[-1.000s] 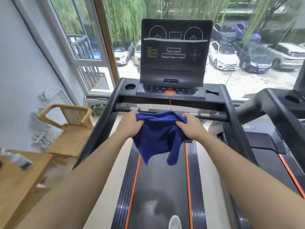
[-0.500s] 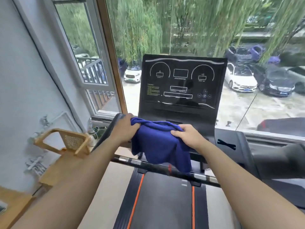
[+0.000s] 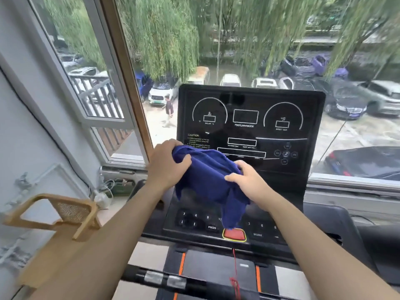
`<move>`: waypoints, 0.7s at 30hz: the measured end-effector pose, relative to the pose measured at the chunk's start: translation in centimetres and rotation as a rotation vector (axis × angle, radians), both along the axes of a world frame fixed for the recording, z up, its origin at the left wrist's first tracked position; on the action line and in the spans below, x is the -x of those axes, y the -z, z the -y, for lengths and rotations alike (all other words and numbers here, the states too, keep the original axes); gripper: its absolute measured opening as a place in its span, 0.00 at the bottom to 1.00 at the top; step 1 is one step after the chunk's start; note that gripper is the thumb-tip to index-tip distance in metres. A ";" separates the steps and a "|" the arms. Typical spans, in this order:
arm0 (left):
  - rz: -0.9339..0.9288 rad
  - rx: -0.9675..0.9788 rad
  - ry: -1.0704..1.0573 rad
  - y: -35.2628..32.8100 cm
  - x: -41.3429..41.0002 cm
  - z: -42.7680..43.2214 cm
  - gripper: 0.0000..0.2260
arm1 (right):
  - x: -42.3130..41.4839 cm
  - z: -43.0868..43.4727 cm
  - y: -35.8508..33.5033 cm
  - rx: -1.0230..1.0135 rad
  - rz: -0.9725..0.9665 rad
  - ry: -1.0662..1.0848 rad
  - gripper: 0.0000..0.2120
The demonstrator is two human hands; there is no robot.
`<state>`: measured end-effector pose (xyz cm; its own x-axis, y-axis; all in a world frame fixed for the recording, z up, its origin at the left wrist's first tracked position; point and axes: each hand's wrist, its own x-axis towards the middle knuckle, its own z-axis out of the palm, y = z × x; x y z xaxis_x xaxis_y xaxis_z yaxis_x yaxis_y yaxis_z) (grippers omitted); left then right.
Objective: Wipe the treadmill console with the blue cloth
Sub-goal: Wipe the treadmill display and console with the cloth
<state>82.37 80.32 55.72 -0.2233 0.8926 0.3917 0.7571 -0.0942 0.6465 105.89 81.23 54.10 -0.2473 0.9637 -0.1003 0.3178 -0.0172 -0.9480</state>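
The blue cloth [image 3: 207, 178] is bunched and held in front of the lower left part of the black treadmill console [image 3: 249, 118]. My left hand [image 3: 166, 165] grips the cloth's upper left edge. My right hand [image 3: 246, 180] grips its right side. A loose corner of the cloth hangs down over the button panel [image 3: 194, 219], just above the red stop button [image 3: 234, 234]. The cloth hides part of the console's lower left display and caution text. I cannot tell whether the cloth touches the screen.
A wooden chair [image 3: 58, 215] stands at the left beside the grey wall. A large window [image 3: 216, 40] behind the console looks onto parked cars and willow trees. A red safety cord [image 3: 235, 271] hangs below the stop button over the handlebar [image 3: 164, 280].
Both hands have lifted the cloth from handlebar level up to the console's lower screen. The view has moved closer and tilted upward.
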 end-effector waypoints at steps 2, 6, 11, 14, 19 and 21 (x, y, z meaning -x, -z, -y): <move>-0.045 -0.072 0.028 0.0 1.0 -2.1 0.07 | 0.5 -1.2 -0.4 0.015 -0.007 0.019 0.07; -0.142 -0.227 0.035 0.2 2.4 -6.1 0.11 | 2.1 -3.7 -2.2 -0.086 -0.092 0.117 0.14; -0.211 -0.352 -0.023 -2.2 1.3 -13.6 0.21 | 4.7 -10.2 -6.0 -0.508 0.128 0.271 0.21; -0.282 -0.359 -0.111 -3.3 0.1 -19.1 0.21 | 6.6 -16.2 -7.2 -0.844 0.498 0.414 0.12; -0.298 -0.376 -0.113 -1.0 -1.1 -24.4 0.23 | 8.2 -23.4 -3.9 -1.106 0.825 0.581 0.15; -0.409 -0.429 -0.038 0.9 -0.8 -24.5 0.25 | 8.5 -23.5 -1.6 -1.138 0.979 0.466 0.26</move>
